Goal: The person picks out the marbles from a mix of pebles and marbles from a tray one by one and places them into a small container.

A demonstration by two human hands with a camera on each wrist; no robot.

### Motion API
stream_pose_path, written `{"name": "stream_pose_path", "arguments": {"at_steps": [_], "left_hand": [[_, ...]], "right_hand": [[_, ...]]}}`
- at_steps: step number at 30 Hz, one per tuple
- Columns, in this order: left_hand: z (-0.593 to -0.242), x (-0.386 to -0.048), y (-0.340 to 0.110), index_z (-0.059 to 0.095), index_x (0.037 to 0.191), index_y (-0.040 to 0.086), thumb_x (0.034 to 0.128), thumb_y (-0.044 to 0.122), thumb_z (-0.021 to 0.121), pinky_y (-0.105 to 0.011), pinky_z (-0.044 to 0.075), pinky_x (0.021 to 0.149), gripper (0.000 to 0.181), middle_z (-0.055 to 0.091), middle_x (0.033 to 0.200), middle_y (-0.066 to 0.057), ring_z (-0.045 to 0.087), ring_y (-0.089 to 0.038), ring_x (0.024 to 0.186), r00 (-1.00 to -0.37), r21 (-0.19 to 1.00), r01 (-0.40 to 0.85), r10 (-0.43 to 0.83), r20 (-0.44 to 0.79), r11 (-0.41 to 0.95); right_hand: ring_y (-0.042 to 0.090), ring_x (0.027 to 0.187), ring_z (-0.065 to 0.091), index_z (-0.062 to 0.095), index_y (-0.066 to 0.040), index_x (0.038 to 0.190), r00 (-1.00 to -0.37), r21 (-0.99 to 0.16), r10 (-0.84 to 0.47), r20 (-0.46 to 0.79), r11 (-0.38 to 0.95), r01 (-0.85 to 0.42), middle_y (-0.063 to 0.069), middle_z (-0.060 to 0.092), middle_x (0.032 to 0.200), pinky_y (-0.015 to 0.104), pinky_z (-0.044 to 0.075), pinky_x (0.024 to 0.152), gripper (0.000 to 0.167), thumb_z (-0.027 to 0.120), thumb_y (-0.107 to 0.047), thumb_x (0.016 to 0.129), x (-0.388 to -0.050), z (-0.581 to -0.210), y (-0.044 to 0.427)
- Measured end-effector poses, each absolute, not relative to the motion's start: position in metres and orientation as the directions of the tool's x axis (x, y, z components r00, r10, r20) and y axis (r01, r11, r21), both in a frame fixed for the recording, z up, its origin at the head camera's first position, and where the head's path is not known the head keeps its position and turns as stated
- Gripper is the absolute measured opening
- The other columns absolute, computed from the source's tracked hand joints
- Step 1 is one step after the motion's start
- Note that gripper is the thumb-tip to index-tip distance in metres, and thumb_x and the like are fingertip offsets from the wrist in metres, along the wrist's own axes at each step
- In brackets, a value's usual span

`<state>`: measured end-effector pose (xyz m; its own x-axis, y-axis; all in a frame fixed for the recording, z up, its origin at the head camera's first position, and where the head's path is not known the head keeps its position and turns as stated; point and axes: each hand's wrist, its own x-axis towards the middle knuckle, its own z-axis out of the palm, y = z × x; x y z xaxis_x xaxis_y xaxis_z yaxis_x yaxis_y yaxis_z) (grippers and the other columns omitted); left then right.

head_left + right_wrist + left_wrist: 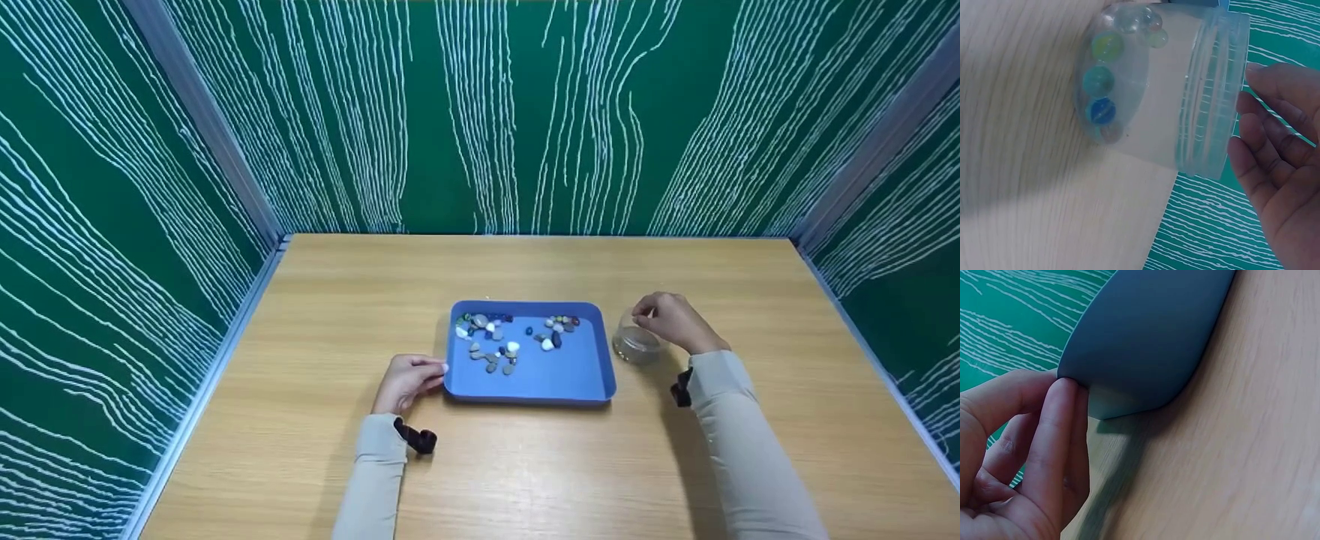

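Note:
In the head view, the left hand (406,382) pinches the left edge of the blue tray (562,375). The left wrist view shows the thumb and fingertips of that hand (1033,455) at the tray's rim (1064,365). A clear jar (637,346) stands upright just right of the tray. The right hand (675,321) is over its mouth. Seen from the right wrist, the jar (1157,112) has several glass marbles (1099,81) at its bottom; the right hand's loosely bent fingers (1280,135) are at its threaded rim, with nothing visible between them.
Several small stones (491,358) and coloured pieces lie in the tray in three loose groups, two at the left and one at the upper right (556,340). The wooden table (525,472) is bordered by green panels (450,150) with white lines.

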<state>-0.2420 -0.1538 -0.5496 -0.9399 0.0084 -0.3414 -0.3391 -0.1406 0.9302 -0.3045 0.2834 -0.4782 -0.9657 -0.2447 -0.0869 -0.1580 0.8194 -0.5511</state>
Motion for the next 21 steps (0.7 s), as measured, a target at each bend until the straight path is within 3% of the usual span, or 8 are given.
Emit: {"name": "stream_pose_path", "arguments": {"at_steps": [21], "left_hand": [[-0.5485, -0.2421, -0.1551, 0.063, 0.104, -0.018, 0.0810, -0.011, 0.067, -0.023, 0.062, 0.072, 0.024, 0.070, 0.085, -0.011, 0.068, -0.014, 0.074, -0.944, 0.933, -0.327, 0.018, -0.329, -0.148]], "right_hand": [[0.024, 0.082, 0.057, 0.068, 0.001, 0.103, -0.970, -0.586, -0.229, -0.081, 0.798, -0.140, 0.016, 0.064, 0.096, 0.025, 0.051, 0.064, 0.017, 0.057, -0.006, 0.093, -0.3044, -0.4773, 0.2755]]}}
